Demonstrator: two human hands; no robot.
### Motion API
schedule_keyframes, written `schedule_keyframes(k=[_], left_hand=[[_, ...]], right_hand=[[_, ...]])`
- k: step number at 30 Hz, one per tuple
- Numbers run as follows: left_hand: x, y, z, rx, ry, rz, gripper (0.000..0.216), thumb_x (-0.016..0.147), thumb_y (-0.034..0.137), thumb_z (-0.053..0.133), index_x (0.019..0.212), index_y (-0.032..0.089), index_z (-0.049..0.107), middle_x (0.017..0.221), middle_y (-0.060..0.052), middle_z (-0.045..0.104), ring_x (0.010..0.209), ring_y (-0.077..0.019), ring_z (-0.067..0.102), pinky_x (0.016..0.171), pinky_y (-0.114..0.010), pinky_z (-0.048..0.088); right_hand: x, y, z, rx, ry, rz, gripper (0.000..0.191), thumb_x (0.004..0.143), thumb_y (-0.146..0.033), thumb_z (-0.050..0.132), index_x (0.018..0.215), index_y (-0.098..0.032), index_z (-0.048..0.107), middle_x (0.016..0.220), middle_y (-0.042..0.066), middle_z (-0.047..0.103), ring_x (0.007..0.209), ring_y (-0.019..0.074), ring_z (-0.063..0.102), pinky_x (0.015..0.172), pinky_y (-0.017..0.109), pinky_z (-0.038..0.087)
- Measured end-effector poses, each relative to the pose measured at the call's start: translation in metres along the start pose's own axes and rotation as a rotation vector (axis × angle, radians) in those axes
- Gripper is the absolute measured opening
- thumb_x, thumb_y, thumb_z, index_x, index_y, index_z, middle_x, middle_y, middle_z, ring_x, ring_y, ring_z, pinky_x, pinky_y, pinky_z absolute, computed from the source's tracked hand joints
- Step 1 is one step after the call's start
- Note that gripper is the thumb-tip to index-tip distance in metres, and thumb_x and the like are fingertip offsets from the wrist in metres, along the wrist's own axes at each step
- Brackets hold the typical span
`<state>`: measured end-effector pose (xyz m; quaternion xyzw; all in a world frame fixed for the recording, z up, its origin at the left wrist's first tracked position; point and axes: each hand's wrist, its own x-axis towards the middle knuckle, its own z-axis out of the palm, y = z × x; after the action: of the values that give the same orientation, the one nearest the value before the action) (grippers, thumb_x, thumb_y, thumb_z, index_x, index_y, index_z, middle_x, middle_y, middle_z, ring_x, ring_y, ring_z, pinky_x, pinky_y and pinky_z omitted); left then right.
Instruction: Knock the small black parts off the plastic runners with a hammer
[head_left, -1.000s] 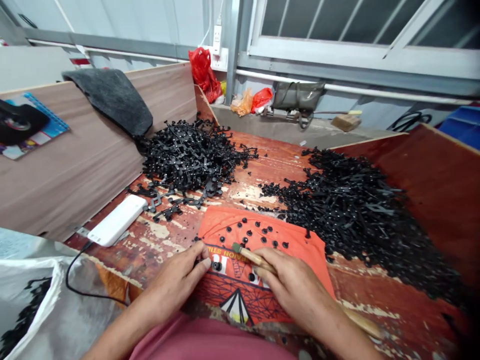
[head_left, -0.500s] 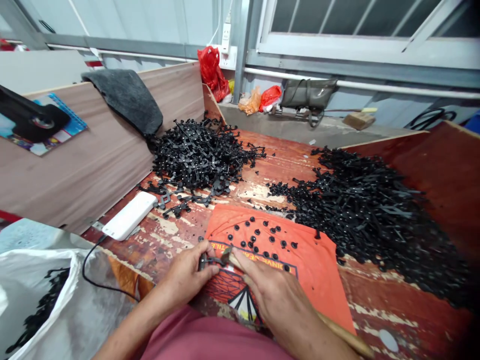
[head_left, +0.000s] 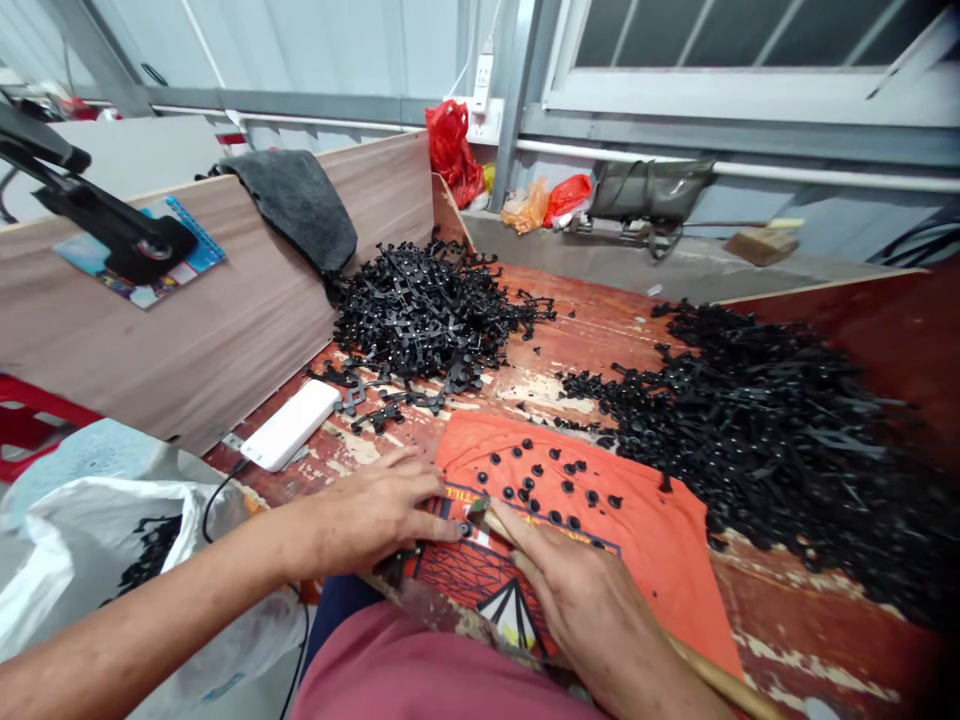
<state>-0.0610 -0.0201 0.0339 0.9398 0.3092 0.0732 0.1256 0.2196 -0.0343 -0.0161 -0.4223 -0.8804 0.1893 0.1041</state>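
An orange cloth (head_left: 660, 570) lies on the worn red tabletop (head_left: 607, 320), its printed part toward the person. Over the cloth, the right hand (head_left: 589, 600) is closed around a wooden-handled tool (head_left: 501, 527), whose dull greenish tip sits over the left part of the cloth. A length of wooden rod (head_left: 724, 682) shows beyond the right wrist, over the cloth's near right corner; whether it belongs to the same tool cannot be told.

The left hand (head_left: 379, 515) is at the cloth's left edge, palm down, fingers close together and stretched toward the tool. Its thumb reaches a small black piece (head_left: 464, 529) on the cloth, just beside the tip. Something dark lies under this hand, but whether the hand grips it cannot be told.

Small black discs (head_left: 555, 518) are scattered on the cloth beyond the tool. Past the cloth's far left corner stands a heap of linked black parts (head_left: 420, 310); along its right side spreads a larger heap of black strips (head_left: 780, 440). Left of the cloth lies a white rectangular device (head_left: 291, 427) with a black cable (head_left: 216, 500) at its near end, and farther left a white bag (head_left: 60, 525) contains more black parts (head_left: 154, 555).
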Motion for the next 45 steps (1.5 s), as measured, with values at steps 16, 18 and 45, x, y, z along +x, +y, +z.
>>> schedule_keyframes(k=[16, 18, 45], left_hand=[[0.019, 0.000, 0.011, -1.258, 0.326, -0.795, 0.028, 0.092, 0.041, 0.047, 0.109, 0.021, 0.056, 0.062, 0.005, 0.048, 0.059, -0.0115, 0.046, 0.063, -0.023, 0.034], [0.026, 0.007, 0.013, -1.378, 0.362, -0.786, 0.032, 0.087, 0.043, 0.057, 0.110, 0.021, 0.056, 0.066, 0.005, 0.049, 0.061, -0.0101, 0.044, 0.063, -0.022, 0.032], [0.083, 0.046, 0.032, -1.547, 0.467, -0.721, 0.037, 0.079, 0.047, 0.069, 0.102, 0.018, 0.063, 0.075, 0.001, 0.058, 0.058, -0.0087, 0.044, 0.054, -0.019, 0.035]], right_hand=[[-0.010, 0.012, -0.028, 0.398, 0.105, 0.172, 0.048, 0.100, -0.024, 0.038, 0.146, -0.036, 0.039, 0.137, -0.004, 0.058, 0.122, 0.0184, 0.058, 0.103, 0.038, 0.048], [-0.009, 0.011, -0.029, 0.440, 0.097, 0.186, 0.048, 0.100, -0.025, 0.038, 0.146, -0.036, 0.039, 0.137, -0.004, 0.058, 0.124, 0.0180, 0.056, 0.106, 0.038, 0.045], [0.029, -0.018, -0.044, 0.619, 0.233, 0.319, 0.012, 0.087, -0.023, 0.058, 0.076, -0.021, 0.062, 0.065, -0.004, 0.058, 0.061, 0.0129, 0.053, 0.054, 0.022, 0.039]])
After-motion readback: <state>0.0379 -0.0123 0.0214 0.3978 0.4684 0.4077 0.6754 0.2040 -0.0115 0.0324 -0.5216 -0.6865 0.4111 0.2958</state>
